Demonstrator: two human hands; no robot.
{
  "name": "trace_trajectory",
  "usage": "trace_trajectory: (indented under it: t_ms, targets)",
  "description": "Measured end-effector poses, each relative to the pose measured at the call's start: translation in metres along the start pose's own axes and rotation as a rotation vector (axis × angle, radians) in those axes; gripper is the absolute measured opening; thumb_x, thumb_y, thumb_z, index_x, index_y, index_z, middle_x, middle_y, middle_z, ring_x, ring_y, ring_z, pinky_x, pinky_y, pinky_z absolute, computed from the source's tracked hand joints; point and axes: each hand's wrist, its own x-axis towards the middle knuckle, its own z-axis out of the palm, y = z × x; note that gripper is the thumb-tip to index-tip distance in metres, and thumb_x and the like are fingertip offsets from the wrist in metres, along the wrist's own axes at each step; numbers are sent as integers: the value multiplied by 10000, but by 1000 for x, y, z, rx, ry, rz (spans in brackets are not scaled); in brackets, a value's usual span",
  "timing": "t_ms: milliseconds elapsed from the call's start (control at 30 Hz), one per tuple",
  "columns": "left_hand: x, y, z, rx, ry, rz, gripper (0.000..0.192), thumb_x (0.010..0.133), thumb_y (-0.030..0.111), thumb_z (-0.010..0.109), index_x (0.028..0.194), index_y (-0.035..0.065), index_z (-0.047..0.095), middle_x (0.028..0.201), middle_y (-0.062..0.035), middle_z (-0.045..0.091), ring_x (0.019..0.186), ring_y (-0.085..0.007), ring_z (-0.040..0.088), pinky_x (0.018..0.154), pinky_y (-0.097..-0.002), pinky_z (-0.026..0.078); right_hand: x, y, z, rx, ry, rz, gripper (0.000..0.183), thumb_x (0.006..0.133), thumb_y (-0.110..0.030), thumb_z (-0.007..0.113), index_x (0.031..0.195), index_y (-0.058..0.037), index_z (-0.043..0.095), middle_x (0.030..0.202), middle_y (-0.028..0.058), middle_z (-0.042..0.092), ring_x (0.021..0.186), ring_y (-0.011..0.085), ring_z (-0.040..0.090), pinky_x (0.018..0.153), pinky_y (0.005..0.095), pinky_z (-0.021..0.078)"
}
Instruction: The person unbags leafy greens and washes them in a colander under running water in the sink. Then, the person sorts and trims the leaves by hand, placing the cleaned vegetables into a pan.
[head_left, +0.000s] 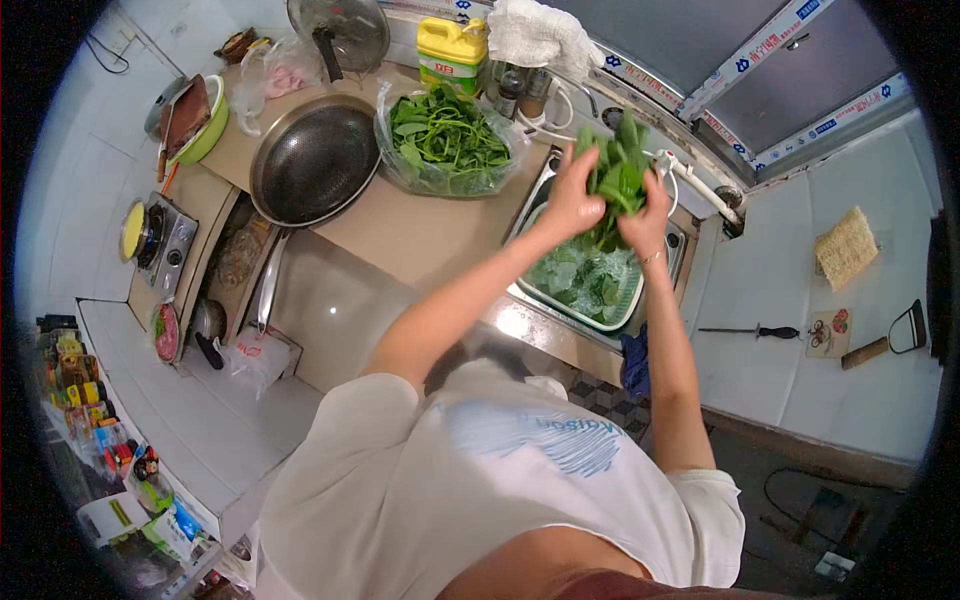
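Note:
Over the sink, my left hand (574, 196) and my right hand (646, 219) together hold a bunch of leafy greens (621, 176), one hand on each side of it. Below them a light green plastic basket (636, 301) sits in the metal sink, with water and more green leaves (592, 281) in it. To the left on the counter, a clear plastic bag (409, 176) lies open around a heap of leafy greens (450, 135). The faucet is partly hidden behind the bunch.
A large frying pan (316, 161) rests left of the bag, its handle over the counter's edge. Behind the bag stand a yellow detergent jug (451, 52) and a white cloth (544, 34). A blue cloth (635, 364) hangs at the sink's front edge. Farther left is a gas stove (171, 244).

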Motion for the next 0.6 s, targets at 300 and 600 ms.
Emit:
trace_trajectory:
  t_ms: [300, 600]
  targets:
    - [72, 67, -117, 221, 407, 387, 484, 560, -8, 506, 1043, 5, 535, 1007, -222, 483, 985, -427, 454, 894, -436, 394, 132, -101, 68, 277, -55, -248, 454, 569, -107, 650, 996, 28, 573, 1049, 234, 574, 1032, 396, 528, 904, 389, 418]
    - [69, -4, -192, 383, 278, 334, 438, 620, 5, 559, 1054, 22, 501, 1070, -209, 489, 1065, -434, 429, 952, -473, 350, 102, -83, 201, 469, 46, -205, 481, 587, -117, 705, 1024, 16, 553, 1098, 262, 526, 1097, 440, 465, 942, 426, 381]
